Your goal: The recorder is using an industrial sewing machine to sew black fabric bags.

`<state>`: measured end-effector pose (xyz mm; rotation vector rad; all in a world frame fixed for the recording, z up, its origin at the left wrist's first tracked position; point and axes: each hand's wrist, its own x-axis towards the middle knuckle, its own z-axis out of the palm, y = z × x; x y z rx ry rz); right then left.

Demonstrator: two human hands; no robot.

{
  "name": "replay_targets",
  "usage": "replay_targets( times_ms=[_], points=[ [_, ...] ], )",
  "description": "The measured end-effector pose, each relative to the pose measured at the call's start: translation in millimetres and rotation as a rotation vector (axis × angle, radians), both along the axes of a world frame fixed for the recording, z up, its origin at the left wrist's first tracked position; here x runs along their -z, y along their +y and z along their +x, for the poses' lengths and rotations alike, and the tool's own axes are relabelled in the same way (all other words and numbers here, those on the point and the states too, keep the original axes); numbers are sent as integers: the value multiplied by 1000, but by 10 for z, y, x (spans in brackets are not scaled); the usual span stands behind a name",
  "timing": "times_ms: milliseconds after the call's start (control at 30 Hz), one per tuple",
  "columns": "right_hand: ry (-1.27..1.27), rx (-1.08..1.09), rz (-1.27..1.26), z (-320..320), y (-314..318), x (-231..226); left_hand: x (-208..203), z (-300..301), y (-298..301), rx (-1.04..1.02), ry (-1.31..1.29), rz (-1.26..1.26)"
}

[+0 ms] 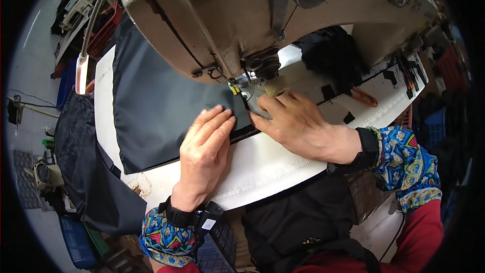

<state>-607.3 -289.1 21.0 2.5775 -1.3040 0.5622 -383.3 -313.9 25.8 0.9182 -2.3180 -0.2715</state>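
Observation:
A large piece of smooth dark grey fabric (156,101) lies on the white sewing table (262,172), its right edge at the needle area of a sewing machine (202,25). My left hand (204,146) rests flat on the fabric near its front right corner, fingers stretched out. At the fabric's right edge, the thumb and bent fingers of my right hand (295,124) close on the edge, just in front of the presser foot (235,87). The fingertips are partly hidden beside a ribbed knob (275,86). A narrow black strip (244,102) runs between the foot and my right thumb.
Orange-handled snips (364,97) and black scraps (348,117) lie on the table's right side. Behind them sits a dark bundle (336,55). A lamp on a bendy neck (82,73) hangs at left. More dark cloth (101,172) drapes off the left side.

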Motion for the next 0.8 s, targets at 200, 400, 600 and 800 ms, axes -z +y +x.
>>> replay_targets(
  times_ms=[200,400,600,800],
  points=[
    [5,-4,83,-32,44,-124,25,-1,-43,124,-121,-77],
    [-327,215,-182,-771,280,-194,68,0,-196,101,-143,-112],
    [-151,810,-539,-1927,511,-121,87,30,-449,107,-96,-125],
    [-30,829,-350,-2257,701,123,58,-27,-594,72,-69,-132]
  ],
)
